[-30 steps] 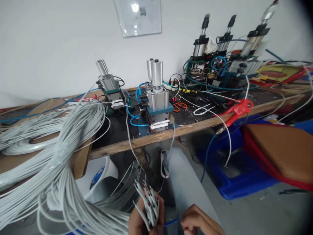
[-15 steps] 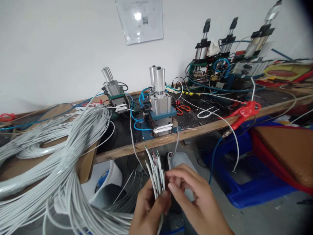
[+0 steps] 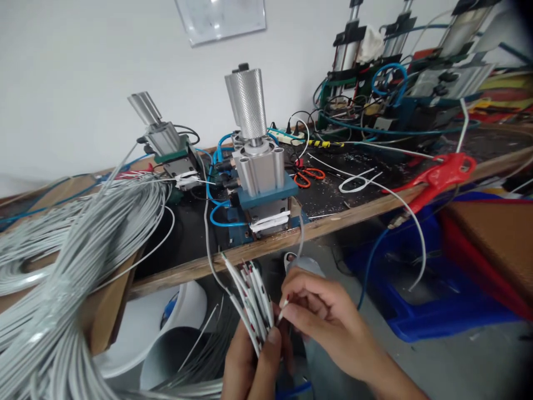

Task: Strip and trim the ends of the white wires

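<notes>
A bundle of white cable ends (image 3: 252, 300) stands in my left hand (image 3: 258, 355), whose thumb presses across its front. Small red and dark wire tips show at the tops of the cables. Just right of the bundle, my right hand (image 3: 320, 316) pinches one cable end between thumb and forefinger, with a red tip showing. Both hands are below the bench's front edge. Beyond them on the bench, a small machine with a knurled silver cylinder (image 3: 249, 105) has white strips at its front.
Large coils of grey-white cable (image 3: 66, 289) cover the left side. A second small machine (image 3: 160, 139) stands behind them. A red air gun (image 3: 445, 178), orange-handled scissors (image 3: 308, 176) and a blue plastic stool (image 3: 428, 311) are to the right. A white bucket (image 3: 194, 305) is below.
The view has moved closer to the bench. My right thumb and forefinger have closed on one cable end, which now leans away from the bundle.
</notes>
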The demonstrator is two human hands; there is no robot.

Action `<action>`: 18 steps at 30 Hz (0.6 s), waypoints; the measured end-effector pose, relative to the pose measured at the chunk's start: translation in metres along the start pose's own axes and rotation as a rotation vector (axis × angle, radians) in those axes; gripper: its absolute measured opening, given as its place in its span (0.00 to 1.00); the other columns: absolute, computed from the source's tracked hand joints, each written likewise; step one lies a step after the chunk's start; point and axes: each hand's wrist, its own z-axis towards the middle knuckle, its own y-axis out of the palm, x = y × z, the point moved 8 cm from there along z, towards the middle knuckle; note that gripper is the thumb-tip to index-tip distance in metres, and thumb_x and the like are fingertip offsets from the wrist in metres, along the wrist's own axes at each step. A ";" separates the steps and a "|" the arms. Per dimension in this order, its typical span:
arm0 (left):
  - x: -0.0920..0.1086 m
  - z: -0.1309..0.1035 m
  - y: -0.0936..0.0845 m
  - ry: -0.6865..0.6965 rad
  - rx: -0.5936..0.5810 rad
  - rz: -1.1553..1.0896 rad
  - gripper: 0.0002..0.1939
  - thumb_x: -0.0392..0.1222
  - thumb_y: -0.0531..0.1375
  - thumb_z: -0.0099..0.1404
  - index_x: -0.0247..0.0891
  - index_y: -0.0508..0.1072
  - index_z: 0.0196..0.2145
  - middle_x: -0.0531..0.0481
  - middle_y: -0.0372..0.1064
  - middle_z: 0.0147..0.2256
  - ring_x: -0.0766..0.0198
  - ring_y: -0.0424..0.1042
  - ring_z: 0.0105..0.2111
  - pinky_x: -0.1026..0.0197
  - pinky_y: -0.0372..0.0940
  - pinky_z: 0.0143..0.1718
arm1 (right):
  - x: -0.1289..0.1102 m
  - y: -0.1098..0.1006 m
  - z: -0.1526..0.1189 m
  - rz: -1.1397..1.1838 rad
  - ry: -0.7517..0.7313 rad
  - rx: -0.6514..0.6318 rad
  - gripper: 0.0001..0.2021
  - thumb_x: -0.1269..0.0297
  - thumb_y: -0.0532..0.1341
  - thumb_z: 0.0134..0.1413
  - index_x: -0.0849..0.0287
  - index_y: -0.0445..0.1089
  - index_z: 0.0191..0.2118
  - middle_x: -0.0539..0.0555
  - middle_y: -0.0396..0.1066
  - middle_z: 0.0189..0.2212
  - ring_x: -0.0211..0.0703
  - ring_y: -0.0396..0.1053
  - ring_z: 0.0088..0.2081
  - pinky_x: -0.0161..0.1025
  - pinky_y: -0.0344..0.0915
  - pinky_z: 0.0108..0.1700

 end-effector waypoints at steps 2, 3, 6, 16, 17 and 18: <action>0.010 0.007 -0.001 0.080 0.048 -0.021 0.16 0.57 0.65 0.65 0.41 0.79 0.34 0.50 0.73 0.24 0.58 0.72 0.25 0.60 0.70 0.29 | 0.001 -0.002 -0.001 0.151 -0.087 0.046 0.10 0.54 0.64 0.67 0.53 0.72 0.38 0.48 0.68 0.35 0.36 0.69 0.33 0.34 0.66 0.35; 0.014 0.009 -0.002 0.107 0.086 -0.025 0.15 0.56 0.66 0.65 0.42 0.78 0.32 0.49 0.74 0.27 0.56 0.74 0.29 0.59 0.71 0.34 | 0.001 -0.004 -0.003 0.202 -0.129 0.082 0.10 0.53 0.63 0.68 0.53 0.72 0.39 0.49 0.69 0.36 0.37 0.70 0.36 0.36 0.67 0.40; 0.021 0.014 -0.007 0.143 0.195 0.011 0.10 0.51 0.65 0.67 0.42 0.76 0.33 0.55 0.68 0.24 0.63 0.70 0.26 0.65 0.66 0.31 | 0.007 0.000 -0.007 0.242 -0.048 0.101 0.09 0.54 0.61 0.70 0.53 0.70 0.40 0.48 0.71 0.31 0.38 0.71 0.35 0.37 0.67 0.41; 0.043 0.021 0.001 0.135 0.197 0.102 0.19 0.58 0.68 0.63 0.40 0.74 0.27 0.60 0.58 0.18 0.69 0.55 0.19 0.67 0.53 0.20 | 0.006 -0.003 -0.019 0.047 0.167 0.172 0.20 0.44 0.61 0.66 0.56 0.66 0.34 0.45 0.62 0.22 0.34 0.61 0.24 0.32 0.61 0.27; 0.042 0.021 0.005 0.083 0.135 0.102 0.19 0.57 0.70 0.60 0.39 0.75 0.28 0.60 0.58 0.17 0.69 0.55 0.18 0.67 0.53 0.20 | 0.008 -0.002 -0.020 0.022 0.200 0.163 0.20 0.43 0.61 0.65 0.56 0.66 0.33 0.46 0.62 0.23 0.35 0.61 0.25 0.32 0.62 0.27; 0.041 0.021 0.009 0.038 0.090 0.113 0.19 0.57 0.72 0.57 0.38 0.77 0.28 0.59 0.59 0.17 0.69 0.55 0.19 0.68 0.53 0.19 | 0.011 0.000 -0.021 0.011 0.230 0.155 0.21 0.42 0.61 0.64 0.56 0.67 0.33 0.46 0.62 0.23 0.35 0.61 0.25 0.32 0.62 0.27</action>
